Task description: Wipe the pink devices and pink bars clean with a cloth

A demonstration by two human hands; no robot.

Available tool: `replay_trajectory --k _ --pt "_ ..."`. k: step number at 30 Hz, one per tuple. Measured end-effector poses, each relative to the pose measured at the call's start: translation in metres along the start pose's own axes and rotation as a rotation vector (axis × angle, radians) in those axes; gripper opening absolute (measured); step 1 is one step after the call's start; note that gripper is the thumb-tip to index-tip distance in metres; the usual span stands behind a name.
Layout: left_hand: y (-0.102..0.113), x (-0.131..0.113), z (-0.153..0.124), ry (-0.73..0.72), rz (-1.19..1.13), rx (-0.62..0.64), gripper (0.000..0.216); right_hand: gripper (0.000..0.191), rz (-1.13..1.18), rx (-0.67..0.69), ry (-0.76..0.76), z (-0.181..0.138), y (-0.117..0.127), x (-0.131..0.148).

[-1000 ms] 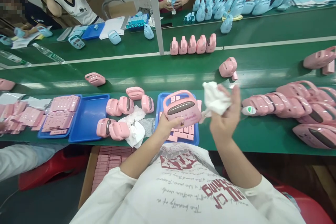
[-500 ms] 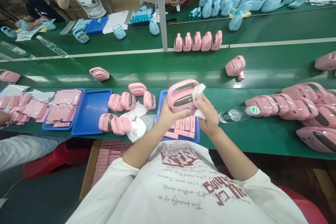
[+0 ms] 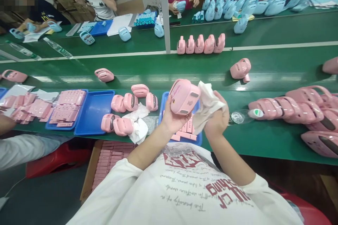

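Observation:
My left hand (image 3: 173,117) is closed around a glossy pink plastic housing (image 3: 183,96), held above the blue tray and turned so that one side with small printing and a grey oval patch shows. In my right hand (image 3: 218,119) is a crumpled white cloth (image 3: 207,105), spread over the fingers just right of the housing. Cloth and housing look close together; whether they touch I cannot tell. Below them a blue tray (image 3: 198,140) holds flat pink parts (image 3: 185,134), partly hidden by my left hand and the housing.
Left of me are several pink housings (image 3: 123,126), white cloths (image 3: 138,130) and a blue tray (image 3: 92,112). A plastic bottle (image 3: 239,116) lies on the right, beside a pile of pink housings (image 3: 303,107). Another person's sleeve (image 3: 26,149) is at the left. People sit across the bench.
The pink housing has been turned in my left hand, from its handle and dark-window side to another side. My right hand has moved right, off the housing, with the cloth opened out.

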State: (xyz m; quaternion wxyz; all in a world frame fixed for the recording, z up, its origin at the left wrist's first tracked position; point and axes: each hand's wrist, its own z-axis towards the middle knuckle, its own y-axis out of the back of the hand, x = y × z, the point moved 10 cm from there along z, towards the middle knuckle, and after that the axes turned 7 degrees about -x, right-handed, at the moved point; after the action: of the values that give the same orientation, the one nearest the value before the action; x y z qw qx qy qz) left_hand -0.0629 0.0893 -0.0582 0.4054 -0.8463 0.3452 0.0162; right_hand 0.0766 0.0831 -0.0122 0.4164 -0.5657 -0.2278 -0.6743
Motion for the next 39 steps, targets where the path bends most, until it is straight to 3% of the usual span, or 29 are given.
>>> replay_trajectory --k 2,5,8,11,13,17,19,24,27,31,39 --pt "0.005 0.001 -0.001 -0.05 0.104 -0.05 0.058 0.043 -0.17 0.241 0.418 -0.024 -0.033 0.031" --pt "0.03 -0.006 -0.004 -0.182 0.277 -0.215 0.051 0.04 -0.306 0.535 0.932 -0.073 -0.065 0.048" --pt "0.043 -0.009 -0.004 -0.234 0.284 -0.256 0.03 0.04 -0.237 0.615 1.169 -0.094 -0.063 0.047" --pt "0.028 0.0 0.004 -0.144 0.236 -0.149 0.034 0.039 -0.194 0.474 1.219 -0.089 -0.048 0.039" --pt "0.008 0.007 0.007 -0.075 0.166 -0.025 0.047 0.04 -0.16 0.321 1.034 -0.069 -0.037 0.027" --pt "-0.01 0.014 0.007 -0.05 0.083 0.126 0.055 0.056 -0.011 0.07 0.091 -0.018 -0.018 -0.04" --pt "-0.004 0.014 0.007 -0.101 0.152 0.137 0.052 0.06 0.051 0.09 -0.214 -0.013 -0.024 -0.057" --pt "-0.003 -0.001 0.005 -0.314 0.385 0.219 0.055 0.059 0.381 0.358 -0.726 -0.015 -0.05 -0.056" --pt "-0.009 -0.009 0.003 -0.38 0.501 0.255 0.054 0.067 0.384 0.389 -0.812 -0.017 -0.042 -0.055" --pt "-0.02 -0.021 -0.005 -0.495 0.648 0.294 0.055 0.057 0.331 0.422 -0.719 -0.01 -0.031 -0.052" --pt "-0.016 -0.042 -0.022 -0.718 0.746 0.114 0.067 0.061 0.244 0.463 -0.588 -0.016 -0.037 -0.058"
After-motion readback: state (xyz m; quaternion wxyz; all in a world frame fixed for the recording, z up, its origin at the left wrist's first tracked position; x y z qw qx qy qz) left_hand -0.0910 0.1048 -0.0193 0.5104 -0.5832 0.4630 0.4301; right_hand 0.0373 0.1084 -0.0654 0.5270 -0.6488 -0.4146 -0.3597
